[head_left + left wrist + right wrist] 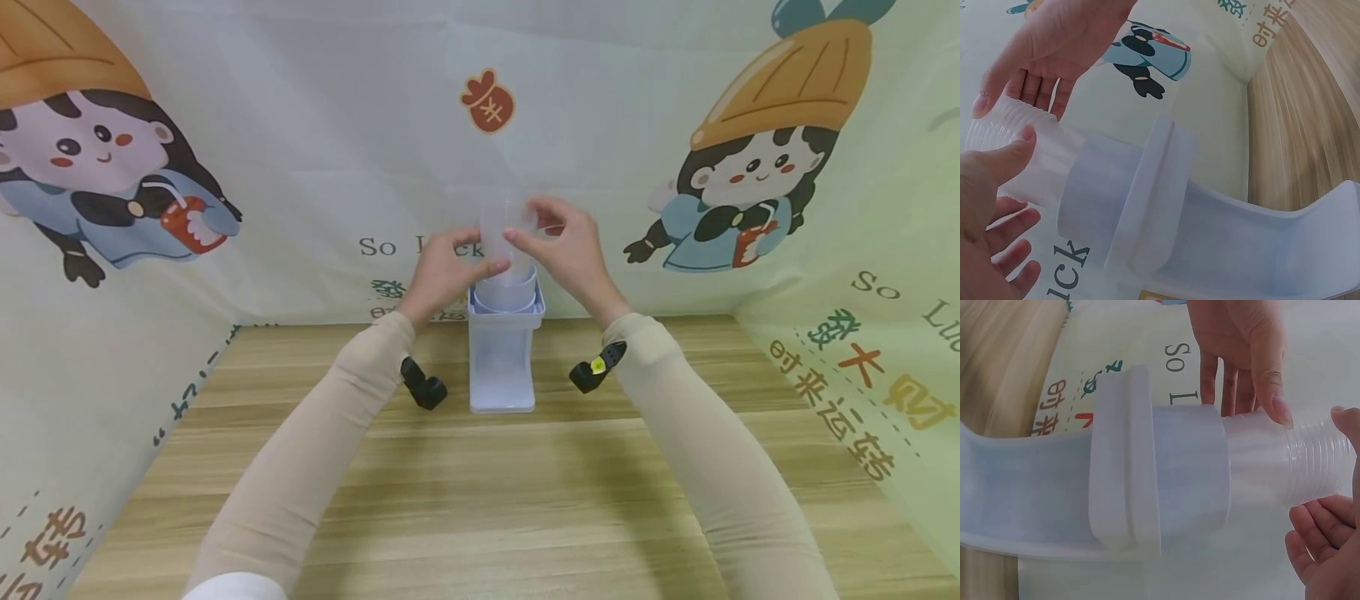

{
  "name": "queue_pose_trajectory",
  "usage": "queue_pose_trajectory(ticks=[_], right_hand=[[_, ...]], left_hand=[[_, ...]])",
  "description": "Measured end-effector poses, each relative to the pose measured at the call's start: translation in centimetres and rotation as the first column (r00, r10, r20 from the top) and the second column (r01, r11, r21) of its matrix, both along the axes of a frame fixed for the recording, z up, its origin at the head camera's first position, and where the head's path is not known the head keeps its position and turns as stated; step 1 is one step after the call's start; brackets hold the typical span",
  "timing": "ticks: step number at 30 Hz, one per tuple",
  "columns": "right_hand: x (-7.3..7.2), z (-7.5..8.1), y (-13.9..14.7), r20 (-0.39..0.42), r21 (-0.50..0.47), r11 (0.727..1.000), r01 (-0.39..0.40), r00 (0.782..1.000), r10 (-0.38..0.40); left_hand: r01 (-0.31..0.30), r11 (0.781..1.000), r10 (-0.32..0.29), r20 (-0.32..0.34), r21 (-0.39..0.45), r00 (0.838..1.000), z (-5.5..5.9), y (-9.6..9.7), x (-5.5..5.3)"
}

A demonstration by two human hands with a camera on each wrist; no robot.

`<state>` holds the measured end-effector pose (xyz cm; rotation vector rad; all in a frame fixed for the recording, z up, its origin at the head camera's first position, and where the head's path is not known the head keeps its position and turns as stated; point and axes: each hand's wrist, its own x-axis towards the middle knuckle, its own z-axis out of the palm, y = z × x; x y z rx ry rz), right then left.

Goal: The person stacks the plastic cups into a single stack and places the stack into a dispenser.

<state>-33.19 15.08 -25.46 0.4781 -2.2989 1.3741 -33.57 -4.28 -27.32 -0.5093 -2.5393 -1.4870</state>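
A stack of clear plastic cups (pixel 494 221) stands upright, its lower end inside the round collar (pixel 1100 190) of a white plastic cup holder (pixel 501 367). My left hand (pixel 448 268) holds the stack from the left, thumb across its near side and fingers spread behind. From the right, my right hand (pixel 572 246) holds it a little higher, with its thumb on the ribbed rims (pixel 1319 453) and its fingers round the far side. Both hands are above the collar. The part of the stack inside the collar is hidden.
The holder stands at the back of a wood-grain table (pixel 495 500), close to a printed cloth backdrop (pixel 337 108). More of the cloth rises along the left and right sides. A black wrist camera (pixel 423 385) sits on my left wrist, another (pixel 596 368) on my right.
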Motion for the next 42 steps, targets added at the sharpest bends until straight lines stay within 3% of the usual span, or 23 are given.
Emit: queue_pose_trajectory(ticks=[14, 42], right_hand=[[-0.1, -1.9, 0.1, 0.042, 0.019, 1.000, -0.010, 0.999, 0.009], [-0.3, -3.5, 0.1, 0.067, 0.033, 0.999, -0.019, 0.998, 0.017]], left_hand=[[-0.017, 0.996, 0.021, 0.039, -0.091, 0.999, -1.3, -0.1, -0.4], [-0.046, 0.996, 0.053, 0.097, -0.077, 0.994, -2.0, -0.1, -0.1]])
